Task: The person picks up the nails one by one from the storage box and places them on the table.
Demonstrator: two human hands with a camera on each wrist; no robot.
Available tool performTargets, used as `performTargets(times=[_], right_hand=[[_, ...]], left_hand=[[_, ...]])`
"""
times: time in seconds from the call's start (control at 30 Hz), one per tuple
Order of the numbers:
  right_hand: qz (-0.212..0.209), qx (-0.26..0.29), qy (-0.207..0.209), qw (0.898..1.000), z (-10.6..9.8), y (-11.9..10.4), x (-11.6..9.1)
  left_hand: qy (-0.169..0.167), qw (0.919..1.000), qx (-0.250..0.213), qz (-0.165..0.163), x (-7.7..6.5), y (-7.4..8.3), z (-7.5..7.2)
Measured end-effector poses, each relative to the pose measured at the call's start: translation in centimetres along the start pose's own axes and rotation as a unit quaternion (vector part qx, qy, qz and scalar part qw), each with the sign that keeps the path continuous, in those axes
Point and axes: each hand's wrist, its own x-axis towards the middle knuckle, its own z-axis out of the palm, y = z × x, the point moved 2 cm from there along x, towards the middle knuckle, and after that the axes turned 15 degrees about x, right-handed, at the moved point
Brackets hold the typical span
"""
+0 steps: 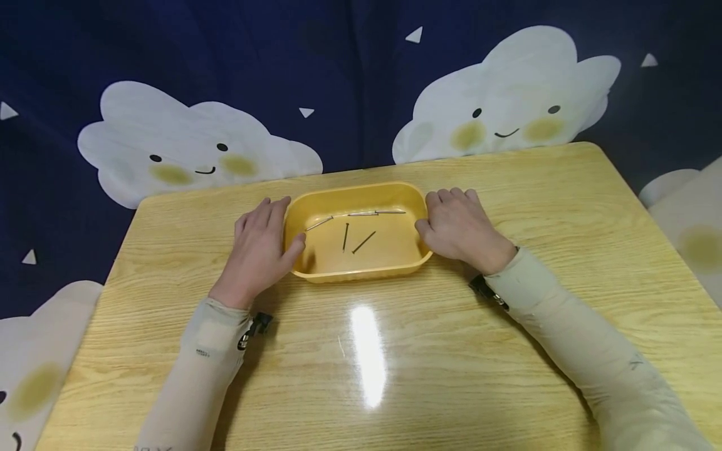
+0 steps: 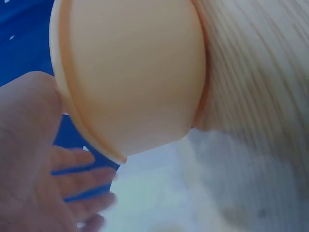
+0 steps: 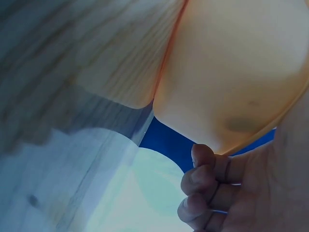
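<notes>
- One yellow tray (image 1: 389, 245) sits on one wooden table (image 1: 451, 363), around the centre of the head view.
- Five thin nails (image 1: 346, 238) lie in it: three along its upper wall, two nearer its middle.
- My left hand (image 1: 256, 250), left of centre, rests against the tray's end, one thumb over the rim, four fingers loosely extended.
- My right hand (image 1: 461, 227), right of centre, grips the other end, thumb over the rim, fingers curled.
- Two pale sleeves (image 1: 186, 388) reach in from the bottom edge, one black device (image 1: 489, 293) at each wrist.
- Four white clouds (image 1: 507, 100) show on the dark blue cloth (image 1: 361, 75): upper left, upper right, lower left, right edge.
</notes>
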Motion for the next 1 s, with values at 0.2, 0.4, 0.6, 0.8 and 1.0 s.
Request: performTargets(times=[0.2, 0.4, 0.6, 0.8, 1.0], right_hand=[[-0.008, -0.004, 0.01, 1.0, 0.1, -0.1, 0.1], [-0.006, -0.007, 0.008, 1.0, 0.1, 0.0, 0.2], [-0.009, -0.009, 0.012, 1.0, 0.1, 0.0, 0.1], [-0.006, -0.009, 0.01, 1.0, 0.2, 0.0, 0.0], [-0.013, -0.011, 0.022, 1.0, 0.3, 0.0, 0.0]], left_hand=[[0.059, 0.9973, 0.005, 0.043, 0.8, 0.9, 0.0], [0.087, 0.9935, 0.002, 0.072, 1.8, 1.8, 0.1], [0.072, 0.9926, -0.015, 0.097, 2.8, 2.8, 0.4], [0.033, 0.995, -0.029, 0.09, 3.3, 3.6, 0.9], [0.001, 0.9961, -0.038, 0.08, 3.8, 4.2, 1.6]])
